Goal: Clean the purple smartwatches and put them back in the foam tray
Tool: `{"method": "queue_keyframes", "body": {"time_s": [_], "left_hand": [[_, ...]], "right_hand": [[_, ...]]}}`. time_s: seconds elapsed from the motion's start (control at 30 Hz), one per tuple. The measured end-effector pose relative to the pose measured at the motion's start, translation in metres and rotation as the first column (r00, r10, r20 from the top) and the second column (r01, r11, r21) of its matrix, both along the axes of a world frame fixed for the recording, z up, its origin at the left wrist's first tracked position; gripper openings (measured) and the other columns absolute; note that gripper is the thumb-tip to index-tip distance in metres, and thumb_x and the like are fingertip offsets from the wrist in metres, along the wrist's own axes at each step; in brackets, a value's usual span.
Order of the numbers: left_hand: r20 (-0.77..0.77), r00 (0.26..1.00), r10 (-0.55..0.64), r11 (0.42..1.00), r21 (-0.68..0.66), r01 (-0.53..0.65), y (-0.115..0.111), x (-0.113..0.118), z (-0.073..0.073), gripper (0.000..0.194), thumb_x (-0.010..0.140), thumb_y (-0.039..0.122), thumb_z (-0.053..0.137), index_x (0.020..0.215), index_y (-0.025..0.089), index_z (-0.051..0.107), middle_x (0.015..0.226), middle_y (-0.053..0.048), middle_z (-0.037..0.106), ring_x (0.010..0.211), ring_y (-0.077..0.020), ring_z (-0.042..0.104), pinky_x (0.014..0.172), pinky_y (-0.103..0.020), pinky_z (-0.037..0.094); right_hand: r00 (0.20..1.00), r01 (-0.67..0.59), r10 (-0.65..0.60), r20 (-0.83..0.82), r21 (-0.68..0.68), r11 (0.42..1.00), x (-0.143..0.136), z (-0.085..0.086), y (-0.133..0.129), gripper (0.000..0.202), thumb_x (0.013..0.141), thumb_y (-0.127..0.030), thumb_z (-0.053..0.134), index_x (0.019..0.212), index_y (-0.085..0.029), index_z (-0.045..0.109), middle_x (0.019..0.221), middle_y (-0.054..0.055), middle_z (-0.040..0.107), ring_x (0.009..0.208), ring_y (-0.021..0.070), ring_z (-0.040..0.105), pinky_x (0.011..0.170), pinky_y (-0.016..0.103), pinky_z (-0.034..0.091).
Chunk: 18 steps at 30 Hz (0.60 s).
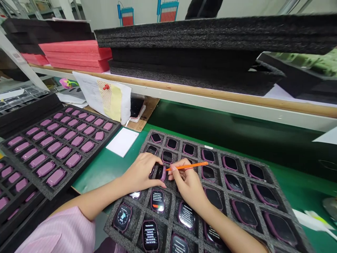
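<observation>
views: 1, head-worn | from: above the near edge of the foam tray (168, 218) | facing: forward and down across the green table (97, 172) | range: close, tray's near-left corner in frame, near edge cut off | below centre: left hand (143, 172), right hand (186, 181) | top: shelf (223, 109) beyond tray's far edge

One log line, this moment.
left hand: holds purple watch | right hand: orange stick, tip beside watch | foam tray: watches
</observation>
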<state>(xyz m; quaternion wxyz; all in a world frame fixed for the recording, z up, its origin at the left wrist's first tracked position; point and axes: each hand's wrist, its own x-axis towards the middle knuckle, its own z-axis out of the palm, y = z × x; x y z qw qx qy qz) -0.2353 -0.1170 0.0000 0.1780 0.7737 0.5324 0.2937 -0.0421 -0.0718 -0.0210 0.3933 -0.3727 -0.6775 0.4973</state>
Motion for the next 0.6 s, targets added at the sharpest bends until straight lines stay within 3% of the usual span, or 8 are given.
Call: {"method": "queue_keyframes", "body": {"time_s": [0.1, 0.17, 0.33, 0.43, 0.6], "left_hand": [[-0.095, 0.994, 0.06, 0.997, 0.054, -0.055, -0.003, -0.003, 0.001, 0.057, 0.07, 0.067, 0.076, 0.093, 0.018, 0.059, 0.099, -0.007, 0.062, 0.1, -0.0274, 0.056, 0.091, -0.042, 0.041], [-0.187, 0.982, 0.037, 0.998, 0.061, -0.026, -0.005, -0.007, 0.003, 0.049, 0.078, 0.065, 0.07, 0.091, 0.019, 0.062, 0.098, -0.006, 0.061, 0.099, -0.026, 0.055, 0.089, -0.041, 0.04], [-0.337, 0.941, -0.031, 0.997, 0.052, 0.052, -0.008, -0.021, 0.01, 0.038, 0.09, 0.058, 0.061, 0.101, 0.022, 0.068, 0.096, -0.006, 0.059, 0.096, -0.0243, 0.053, 0.089, -0.041, 0.04], [-0.359, 0.932, -0.053, 0.995, 0.058, 0.078, -0.01, -0.031, 0.013, 0.039, 0.092, 0.055, 0.059, 0.111, 0.022, 0.066, 0.109, -0.009, 0.06, 0.105, -0.027, 0.053, 0.095, -0.043, 0.039], [-0.401, 0.906, -0.138, 0.984, 0.047, 0.17, -0.015, -0.043, 0.014, 0.031, 0.101, 0.04, 0.048, 0.125, 0.026, 0.061, 0.127, -0.009, 0.059, 0.12, -0.027, 0.049, 0.103, -0.044, 0.036]], "right_hand": [[1.0, 0.012, -0.013, 0.013, 0.018, 1.0, 0.0, -0.001, -0.001, 0.033, 0.094, -0.054, 0.054, 0.084, -0.023, 0.052, 0.071, 0.001, 0.061, 0.058, 0.0145, 0.063, 0.059, 0.028, 0.052], [1.0, 0.017, -0.018, 0.013, 0.026, 1.0, -0.001, -0.002, -0.002, 0.031, 0.094, -0.052, 0.054, 0.084, -0.023, 0.052, 0.068, 0.0, 0.061, 0.057, 0.0146, 0.063, 0.058, 0.028, 0.051], [0.997, 0.069, -0.067, -0.041, 0.036, 0.997, 0.001, -0.002, -0.003, 0.031, 0.094, -0.052, 0.054, 0.085, -0.023, 0.052, 0.068, -0.001, 0.06, 0.056, 0.0134, 0.06, 0.055, 0.026, 0.049], [0.99, 0.112, -0.109, -0.094, 0.032, 0.993, 0.0, 0.001, -0.003, 0.032, 0.094, -0.054, 0.053, 0.089, -0.023, 0.053, 0.072, 0.0, 0.06, 0.058, 0.0127, 0.059, 0.057, 0.026, 0.05], [0.993, 0.024, -0.026, -0.114, -0.019, 1.0, -0.016, 0.014, 0.0, 0.031, 0.088, -0.051, 0.063, 0.088, -0.02, 0.062, 0.075, 0.002, 0.064, 0.054, 0.0111, 0.058, 0.054, 0.025, 0.048]]}}
